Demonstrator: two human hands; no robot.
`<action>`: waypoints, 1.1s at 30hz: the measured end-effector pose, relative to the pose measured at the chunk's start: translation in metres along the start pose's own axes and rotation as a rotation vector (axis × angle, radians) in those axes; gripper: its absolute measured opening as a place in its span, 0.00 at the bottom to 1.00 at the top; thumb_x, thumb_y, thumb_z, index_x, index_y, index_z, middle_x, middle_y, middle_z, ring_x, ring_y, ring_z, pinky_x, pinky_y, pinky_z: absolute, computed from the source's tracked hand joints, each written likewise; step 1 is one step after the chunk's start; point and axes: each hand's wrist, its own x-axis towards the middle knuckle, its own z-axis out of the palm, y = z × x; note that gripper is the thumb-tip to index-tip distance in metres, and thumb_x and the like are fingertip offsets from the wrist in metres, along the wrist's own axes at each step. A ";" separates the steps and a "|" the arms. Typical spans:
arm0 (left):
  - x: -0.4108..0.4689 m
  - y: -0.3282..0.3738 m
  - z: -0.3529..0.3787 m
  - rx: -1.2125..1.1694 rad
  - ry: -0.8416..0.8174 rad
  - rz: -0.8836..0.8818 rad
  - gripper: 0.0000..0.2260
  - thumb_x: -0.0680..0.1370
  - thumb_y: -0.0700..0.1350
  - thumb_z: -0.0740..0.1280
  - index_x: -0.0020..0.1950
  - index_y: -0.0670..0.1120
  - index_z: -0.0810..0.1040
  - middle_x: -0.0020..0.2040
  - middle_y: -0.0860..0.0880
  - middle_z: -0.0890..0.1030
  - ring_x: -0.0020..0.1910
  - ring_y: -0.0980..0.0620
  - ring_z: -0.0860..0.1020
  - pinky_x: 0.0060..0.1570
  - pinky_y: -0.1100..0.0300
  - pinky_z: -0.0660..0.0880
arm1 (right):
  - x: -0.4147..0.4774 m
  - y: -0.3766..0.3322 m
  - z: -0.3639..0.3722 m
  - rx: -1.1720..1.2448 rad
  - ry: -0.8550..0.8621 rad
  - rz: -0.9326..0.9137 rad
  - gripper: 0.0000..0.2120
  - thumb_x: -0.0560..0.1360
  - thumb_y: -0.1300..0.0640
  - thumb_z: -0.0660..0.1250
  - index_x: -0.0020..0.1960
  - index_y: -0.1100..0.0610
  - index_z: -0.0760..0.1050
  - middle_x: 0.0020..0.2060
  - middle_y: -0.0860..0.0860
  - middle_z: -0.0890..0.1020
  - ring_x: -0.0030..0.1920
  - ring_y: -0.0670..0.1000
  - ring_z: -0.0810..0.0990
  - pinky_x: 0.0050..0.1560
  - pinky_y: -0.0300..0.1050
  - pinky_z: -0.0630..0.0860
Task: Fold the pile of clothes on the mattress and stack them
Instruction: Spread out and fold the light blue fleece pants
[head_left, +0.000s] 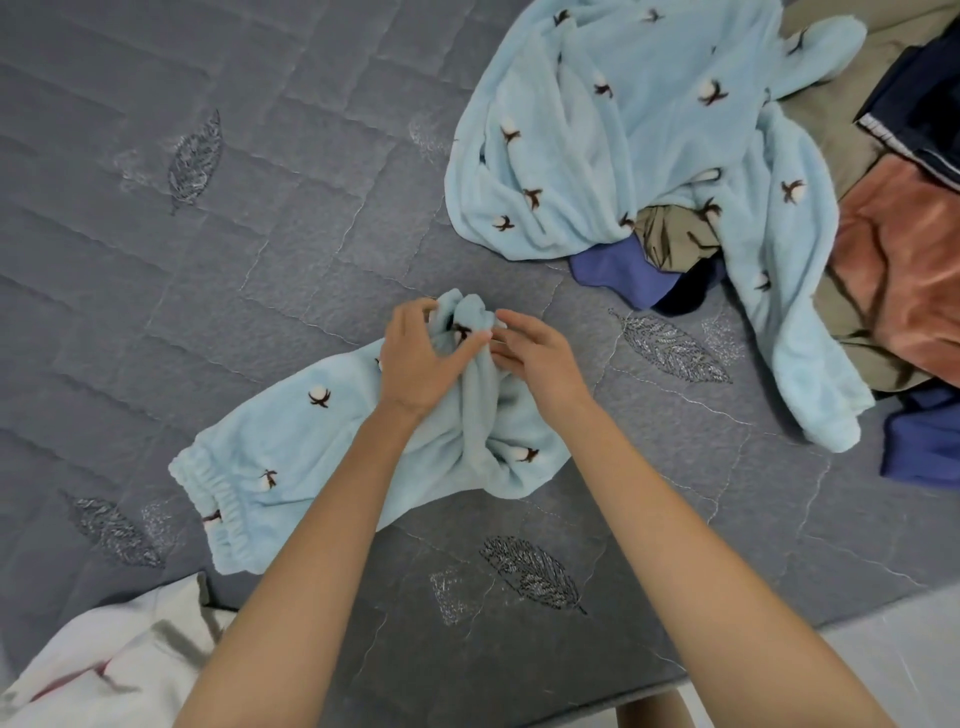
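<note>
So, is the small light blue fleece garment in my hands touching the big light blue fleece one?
Apart. The head view shows bare grey quilted mattress between the small fleece garment and the big fleece garment.

Grey quilted mattress spreads out all around the grip, in soft, even light. There's a stitched leaf just right of the grip and a second leaf below it, closer in. Strip of pale floor way off to the lower right.

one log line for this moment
left hand: grips small fleece garment | right hand: pinches it | pile: unfolded, far right
</note>
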 end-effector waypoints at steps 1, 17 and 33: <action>-0.004 0.001 0.001 0.061 0.115 0.095 0.33 0.65 0.69 0.65 0.58 0.44 0.72 0.55 0.51 0.72 0.53 0.53 0.69 0.54 0.62 0.66 | 0.001 0.001 -0.002 0.032 -0.034 0.016 0.14 0.80 0.68 0.58 0.62 0.58 0.71 0.47 0.52 0.82 0.44 0.45 0.83 0.44 0.35 0.79; 0.009 0.013 0.013 -0.038 0.187 0.120 0.08 0.79 0.43 0.63 0.42 0.43 0.77 0.31 0.59 0.70 0.30 0.61 0.67 0.38 0.67 0.66 | -0.025 0.078 -0.062 -0.696 0.180 0.153 0.18 0.78 0.48 0.64 0.59 0.62 0.73 0.49 0.52 0.77 0.50 0.52 0.77 0.45 0.40 0.69; -0.030 0.002 0.012 -0.014 -0.128 0.358 0.16 0.79 0.50 0.58 0.59 0.47 0.80 0.58 0.48 0.77 0.59 0.51 0.73 0.64 0.60 0.65 | -0.037 0.066 -0.052 -0.624 0.286 -0.147 0.28 0.78 0.44 0.63 0.73 0.56 0.65 0.69 0.52 0.71 0.69 0.50 0.69 0.70 0.51 0.65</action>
